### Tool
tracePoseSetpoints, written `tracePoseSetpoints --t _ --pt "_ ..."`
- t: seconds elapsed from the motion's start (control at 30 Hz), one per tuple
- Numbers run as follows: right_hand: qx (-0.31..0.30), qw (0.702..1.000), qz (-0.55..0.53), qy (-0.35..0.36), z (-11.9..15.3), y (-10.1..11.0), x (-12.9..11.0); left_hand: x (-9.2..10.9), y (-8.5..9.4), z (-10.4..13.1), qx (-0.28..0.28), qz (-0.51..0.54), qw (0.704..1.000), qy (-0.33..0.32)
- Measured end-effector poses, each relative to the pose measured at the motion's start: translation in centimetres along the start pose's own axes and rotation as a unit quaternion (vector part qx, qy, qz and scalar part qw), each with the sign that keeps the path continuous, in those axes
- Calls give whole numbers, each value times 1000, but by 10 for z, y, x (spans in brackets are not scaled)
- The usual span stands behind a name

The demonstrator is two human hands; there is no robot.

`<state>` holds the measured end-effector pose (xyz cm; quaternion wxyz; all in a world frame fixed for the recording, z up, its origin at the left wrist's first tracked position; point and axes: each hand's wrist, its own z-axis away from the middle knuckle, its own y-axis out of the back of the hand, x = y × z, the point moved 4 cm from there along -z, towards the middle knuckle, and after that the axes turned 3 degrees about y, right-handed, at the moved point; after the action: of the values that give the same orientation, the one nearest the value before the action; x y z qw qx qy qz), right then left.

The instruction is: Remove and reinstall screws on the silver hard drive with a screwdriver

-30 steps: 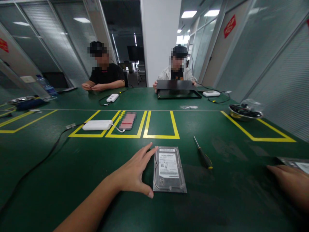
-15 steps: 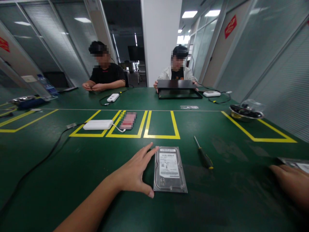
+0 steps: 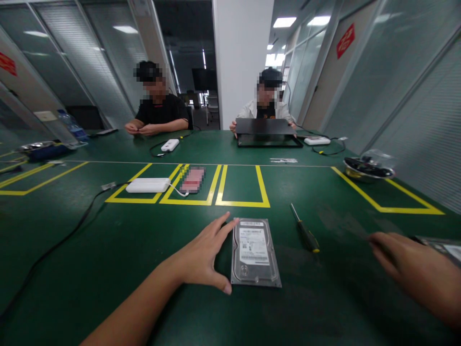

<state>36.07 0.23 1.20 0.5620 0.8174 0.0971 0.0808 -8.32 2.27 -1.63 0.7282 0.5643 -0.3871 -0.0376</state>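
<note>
A hard disk drive (image 3: 254, 247) with a white label lies flat on the green table (image 3: 173, 312). My left hand (image 3: 205, 254) is open along its left side, thumb and fingers spread, with a fingertip touching the upper left corner. To the right of that drive, a screwdriver (image 3: 306, 233) with a black and yellow handle rests on the table. My right hand (image 3: 406, 259) hovers right of the screwdriver, somewhat blurred, with nothing seen in its loosely bent, parted fingers. Behind it, a second hard disk drive (image 3: 446, 250) is partly hidden at the right edge.
A white power bank (image 3: 148, 185) is cabled to a pinkish, pixelated device (image 3: 193, 179) among yellow tape outlines. A metal bowl (image 3: 369, 173) of dark parts stands at the right. Across the table sit two people; one holds a black panel (image 3: 264, 126). A black cable (image 3: 65, 240) runs down the left.
My right hand has moved left, away from the second hard disk drive and toward the screwdriver. My left hand stays at the first drive. The view has shifted slightly.
</note>
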Motion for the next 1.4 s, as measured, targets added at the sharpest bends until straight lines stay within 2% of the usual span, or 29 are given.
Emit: tracePoseSetpoints --t 0.13,0.3,0.43,0.57,0.7,0.9,1.03,1.17,1.27,1.4 --pt "-16 990 -56 125 -21 12 -80 1 1 0 -12 2 1000 12" --pt "-32 972 -123 196 -37 16 -165 0 -1 1 -6 -2 1000 12" --pt "-49 944 -230 230 -43 20 -216 0 -1 1 5 -2 1000 -2" --pt "-53 908 -342 236 -45 19 -248 2 1 1 12 -3 1000 -12" --pt "-57 884 -404 229 -41 7 -258 5 3 1 20 -4 1000 -18" --pt "-26 850 -477 221 -32 -5 -244 12 7 3 50 7 997 -53" --pt "-19 845 -497 196 -33 -4 -236 25 12 6 131 15 985 -115" --pt "-23 833 -524 174 -35 -3 -234 47 17 13 252 39 943 -215" --pt "-30 826 -539 163 -35 -3 -234 61 18 16 285 66 925 -243" --pt "-36 820 -551 153 -34 -4 -234 71 16 15 274 84 922 -259"
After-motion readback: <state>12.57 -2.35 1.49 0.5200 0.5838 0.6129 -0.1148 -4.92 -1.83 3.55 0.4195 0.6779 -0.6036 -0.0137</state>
